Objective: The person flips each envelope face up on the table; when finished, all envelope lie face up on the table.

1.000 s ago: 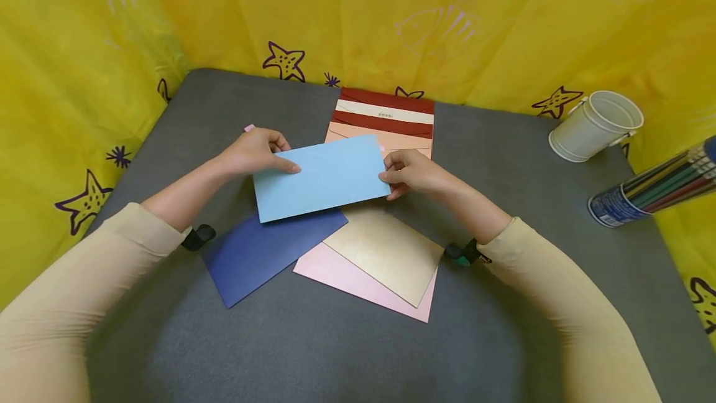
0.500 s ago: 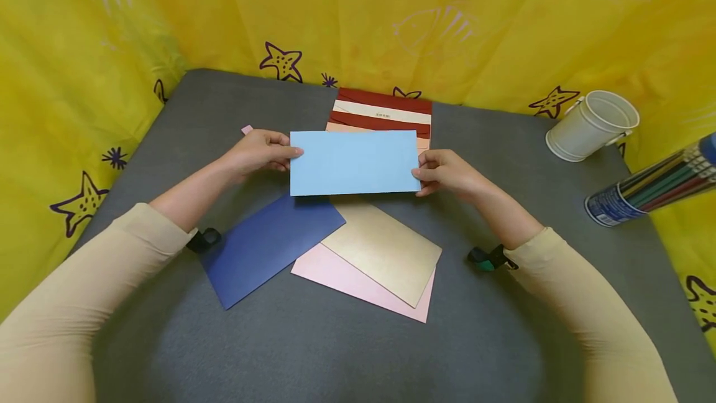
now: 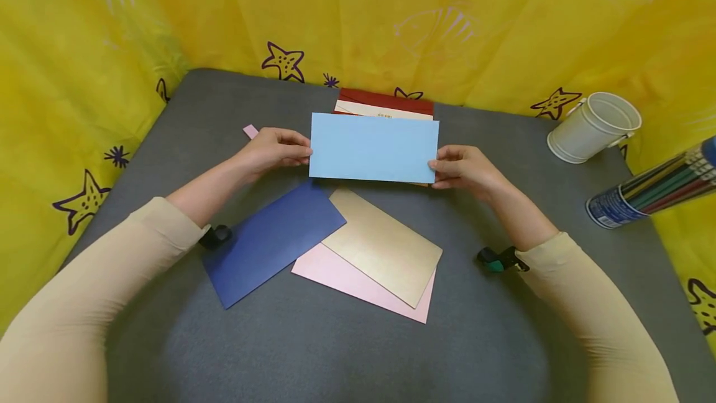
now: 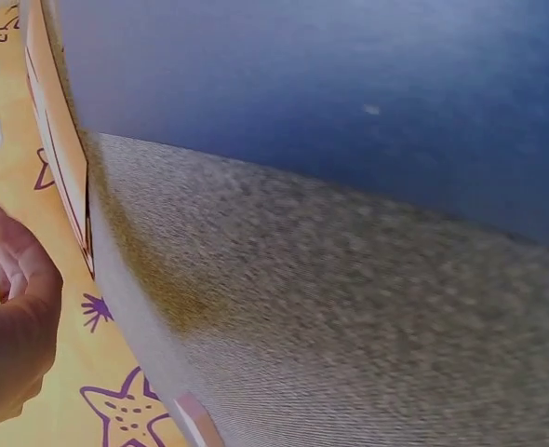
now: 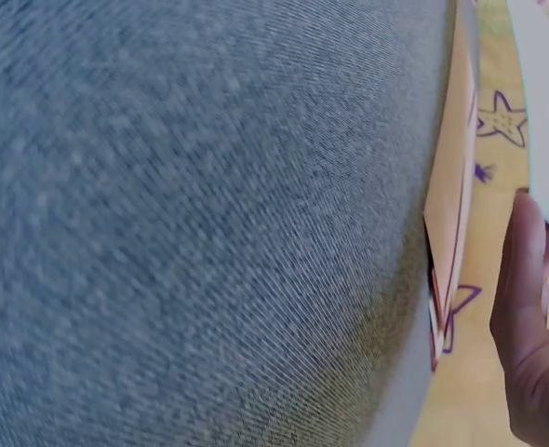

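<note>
Both hands hold a plain light blue envelope [image 3: 371,148] by its short ends, in front of and partly over a stack of envelopes [image 3: 386,101] at the back. My left hand [image 3: 276,151] pinches its left end; my right hand [image 3: 467,170] pinches the right end. In the right wrist view, the thumb and fingers of the right hand [image 5: 535,326] meet at the envelope's lower corner. Below it on the table lie a navy envelope [image 3: 268,247], a gold envelope [image 3: 386,247] and a pink envelope [image 3: 358,285] partly under the gold one.
The stack's top edges show red and cream. A small pink strip [image 3: 250,132] lies beside the left hand. To the right stand a cream metal bucket [image 3: 593,129] and a blue tin [image 3: 615,207] of pencils. A yellow patterned cloth [image 3: 358,23] hangs behind the grey table [image 3: 335,353].
The light blue envelope has moved right and away toward the stack, turning from tilted to nearly level. The left hand's grip has shifted out to its left end. The envelopes below have stayed put.
</note>
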Action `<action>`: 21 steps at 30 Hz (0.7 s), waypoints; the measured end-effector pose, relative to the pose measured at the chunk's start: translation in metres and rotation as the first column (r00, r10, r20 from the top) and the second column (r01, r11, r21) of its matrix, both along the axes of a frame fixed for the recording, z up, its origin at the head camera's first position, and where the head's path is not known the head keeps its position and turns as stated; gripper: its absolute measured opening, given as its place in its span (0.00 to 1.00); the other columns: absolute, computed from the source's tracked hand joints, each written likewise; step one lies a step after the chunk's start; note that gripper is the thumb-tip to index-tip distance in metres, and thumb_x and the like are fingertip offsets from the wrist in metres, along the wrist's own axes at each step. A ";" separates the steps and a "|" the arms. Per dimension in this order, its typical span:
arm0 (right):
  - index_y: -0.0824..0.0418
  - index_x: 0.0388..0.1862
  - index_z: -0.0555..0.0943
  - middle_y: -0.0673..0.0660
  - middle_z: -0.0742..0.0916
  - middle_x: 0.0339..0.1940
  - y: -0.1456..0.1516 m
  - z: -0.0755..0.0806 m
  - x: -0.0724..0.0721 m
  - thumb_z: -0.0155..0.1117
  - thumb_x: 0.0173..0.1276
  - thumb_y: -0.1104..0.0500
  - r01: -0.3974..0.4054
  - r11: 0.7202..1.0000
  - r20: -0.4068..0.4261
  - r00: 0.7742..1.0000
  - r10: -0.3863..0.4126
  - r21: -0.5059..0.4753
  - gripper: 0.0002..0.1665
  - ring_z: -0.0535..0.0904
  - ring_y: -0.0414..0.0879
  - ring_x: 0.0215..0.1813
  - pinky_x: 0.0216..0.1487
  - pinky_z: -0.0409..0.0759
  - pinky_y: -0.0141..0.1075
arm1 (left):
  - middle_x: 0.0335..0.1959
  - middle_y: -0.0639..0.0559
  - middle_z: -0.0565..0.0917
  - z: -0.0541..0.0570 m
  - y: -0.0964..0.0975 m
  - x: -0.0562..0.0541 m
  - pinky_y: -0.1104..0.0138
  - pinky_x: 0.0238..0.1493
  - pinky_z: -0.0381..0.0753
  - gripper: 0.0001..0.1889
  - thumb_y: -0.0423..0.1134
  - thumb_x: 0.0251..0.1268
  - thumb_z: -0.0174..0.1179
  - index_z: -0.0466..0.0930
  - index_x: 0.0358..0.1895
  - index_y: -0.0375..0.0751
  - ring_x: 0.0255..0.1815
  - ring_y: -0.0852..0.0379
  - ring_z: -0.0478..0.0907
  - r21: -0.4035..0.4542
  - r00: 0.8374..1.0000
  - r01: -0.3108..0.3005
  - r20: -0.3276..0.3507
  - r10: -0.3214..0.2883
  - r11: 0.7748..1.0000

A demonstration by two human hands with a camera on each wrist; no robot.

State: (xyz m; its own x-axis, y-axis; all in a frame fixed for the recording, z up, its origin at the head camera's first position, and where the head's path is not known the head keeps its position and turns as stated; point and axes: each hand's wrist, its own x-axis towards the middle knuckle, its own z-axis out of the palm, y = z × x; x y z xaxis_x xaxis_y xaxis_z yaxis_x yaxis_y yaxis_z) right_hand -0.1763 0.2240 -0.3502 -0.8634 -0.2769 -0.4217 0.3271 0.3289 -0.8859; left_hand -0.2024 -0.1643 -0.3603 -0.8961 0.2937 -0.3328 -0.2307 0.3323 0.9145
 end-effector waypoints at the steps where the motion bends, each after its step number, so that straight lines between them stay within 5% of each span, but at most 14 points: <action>1: 0.63 0.47 0.74 0.46 0.83 0.30 0.001 0.001 0.000 0.61 0.72 0.58 0.014 1.000 -0.001 1.000 -0.014 -0.003 0.11 0.83 0.39 0.33 0.43 0.87 0.32 | 0.33 0.60 0.84 0.000 0.001 -0.001 0.71 0.46 0.85 0.15 0.38 0.67 0.63 0.79 0.52 0.33 0.35 0.61 0.83 -0.004 1.000 -0.011 -0.012 0.011 1.000; 6: 0.54 0.38 0.80 0.43 0.82 0.32 0.006 0.005 0.000 0.64 0.69 0.59 0.076 0.997 -0.005 0.997 -0.076 -0.020 0.01 0.82 0.38 0.38 0.43 0.87 0.32 | 0.31 0.59 0.83 0.003 0.007 -0.002 0.67 0.46 0.85 0.12 0.38 0.65 0.65 0.80 0.48 0.38 0.33 0.58 0.82 0.028 0.997 -0.059 -0.045 0.060 0.998; 16: 0.52 0.31 0.85 0.44 0.89 0.31 0.007 0.003 0.001 0.64 0.68 0.64 0.139 0.977 -0.020 0.989 -0.144 -0.162 0.09 0.87 0.37 0.38 0.41 0.87 0.30 | 0.25 0.61 0.88 0.002 0.016 -0.005 0.68 0.39 0.87 0.14 0.31 0.64 0.64 0.80 0.50 0.26 0.30 0.63 0.88 0.148 0.984 -0.148 -0.074 0.161 0.978; 21: 0.54 0.37 0.89 0.44 0.89 0.36 0.007 0.003 0.000 0.61 0.69 0.66 0.146 0.972 -0.014 0.988 -0.151 -0.182 0.12 0.86 0.38 0.40 0.42 0.86 0.29 | 0.37 0.54 0.89 -0.001 0.020 -0.007 0.70 0.42 0.87 0.15 0.31 0.69 0.59 0.81 0.55 0.27 0.35 0.64 0.88 0.115 0.985 -0.151 -0.066 0.159 0.982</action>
State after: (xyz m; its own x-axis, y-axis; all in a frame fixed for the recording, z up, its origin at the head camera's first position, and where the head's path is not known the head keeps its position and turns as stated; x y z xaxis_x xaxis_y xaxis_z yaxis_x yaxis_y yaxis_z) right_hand -0.1762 0.2315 -0.3473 -0.9112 -0.2138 -0.3521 0.3349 0.1130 -0.9354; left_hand -0.2089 -0.1445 -0.3613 -0.9546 0.1804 -0.2371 -0.2015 0.1951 0.9599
